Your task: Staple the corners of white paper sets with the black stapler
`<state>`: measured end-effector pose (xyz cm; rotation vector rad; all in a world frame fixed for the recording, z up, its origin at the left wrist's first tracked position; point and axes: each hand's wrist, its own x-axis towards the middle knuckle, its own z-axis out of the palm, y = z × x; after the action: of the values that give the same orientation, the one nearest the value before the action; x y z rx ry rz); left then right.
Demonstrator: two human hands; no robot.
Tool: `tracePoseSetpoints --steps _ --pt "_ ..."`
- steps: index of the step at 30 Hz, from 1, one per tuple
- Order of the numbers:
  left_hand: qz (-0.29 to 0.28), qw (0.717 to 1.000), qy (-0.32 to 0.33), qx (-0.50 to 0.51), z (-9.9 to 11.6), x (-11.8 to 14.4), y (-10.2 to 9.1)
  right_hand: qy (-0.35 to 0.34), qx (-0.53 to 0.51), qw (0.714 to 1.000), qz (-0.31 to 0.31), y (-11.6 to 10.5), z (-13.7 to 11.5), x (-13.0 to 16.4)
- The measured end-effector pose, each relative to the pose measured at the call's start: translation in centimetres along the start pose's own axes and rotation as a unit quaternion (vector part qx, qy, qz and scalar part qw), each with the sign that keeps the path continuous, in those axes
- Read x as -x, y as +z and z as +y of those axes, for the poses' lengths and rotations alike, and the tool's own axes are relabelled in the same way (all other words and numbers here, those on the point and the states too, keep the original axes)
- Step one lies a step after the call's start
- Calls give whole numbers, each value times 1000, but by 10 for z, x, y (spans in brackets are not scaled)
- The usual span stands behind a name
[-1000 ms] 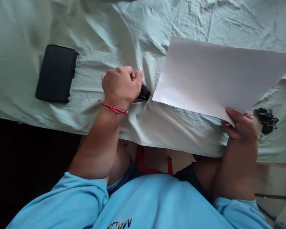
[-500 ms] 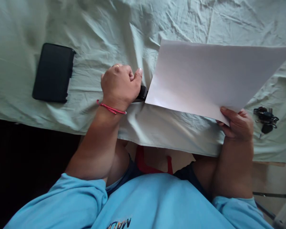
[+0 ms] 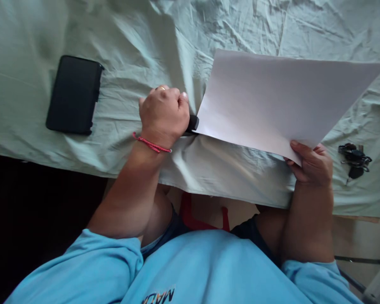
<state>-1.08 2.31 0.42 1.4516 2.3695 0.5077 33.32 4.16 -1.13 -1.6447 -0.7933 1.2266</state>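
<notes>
My left hand (image 3: pixel 164 110) is closed in a fist, knuckles up, on a black stapler (image 3: pixel 194 122). Most of the stapler is hidden under the hand; only its dark rounded end shows, so its kind is not fully certain. That end meets the lower left corner of a white sheet of paper (image 3: pixel 272 97). At the sheet's lower right edge my right hand (image 3: pixel 313 162) pinches the paper, thumb on top and fingers beneath. The sheet slants upward and looks blank on this side.
A pale green wrinkled cloth (image 3: pixel 139 33) covers the table. On the left lies a flat black case (image 3: pixel 74 95). A bunch of keys (image 3: pixel 355 159) lies to the right of my right hand. The table's front edge runs just before my lap.
My left hand has shifted slightly right, and its thumb has folded down against the fist. The paper and my right hand have moved slightly left.
</notes>
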Motion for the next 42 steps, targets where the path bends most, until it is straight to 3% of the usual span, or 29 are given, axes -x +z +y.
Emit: tracePoseSetpoints --steps 12,18,22,25,26,27,28,30,32,34,38,42 --pt "-21 993 34 -114 11 11 7 4 -2 1000 -14 1 0 -2" --pt "9 997 -19 -72 5 3 -2 2 1 1000 -8 2 -2 0" --pt "94 990 -63 -80 -18 -13 -9 1 2 1000 1 -1 -4 1" --pt "201 979 15 -32 -27 -19 -1 3 1 1000 9 -6 -6 1" --pt "278 960 37 -19 -25 -17 4 4 1 1000 12 -7 -7 1" --pt "315 945 83 -16 -21 -12 9 4 1 1000 15 -9 -8 1" --pt "302 941 154 -1 -14 -6 13 4 1 1000 18 -11 -9 0" --pt "267 930 231 108 2 11 19 1 0 1000 25 -16 -10 0" --pt "142 943 217 208 16 27 22 -4 -4 999 32 -22 -11 0" --pt "74 941 178 277 25 38 24 -11 -11 999 43 -27 -12 -1" --pt "5 933 84 351 27 38 33 -25 -26 998 56 -34 -10 -1" --pt "-123 872 19 473 26 27 43 -44 -41 996 59 -32 -6 -1"
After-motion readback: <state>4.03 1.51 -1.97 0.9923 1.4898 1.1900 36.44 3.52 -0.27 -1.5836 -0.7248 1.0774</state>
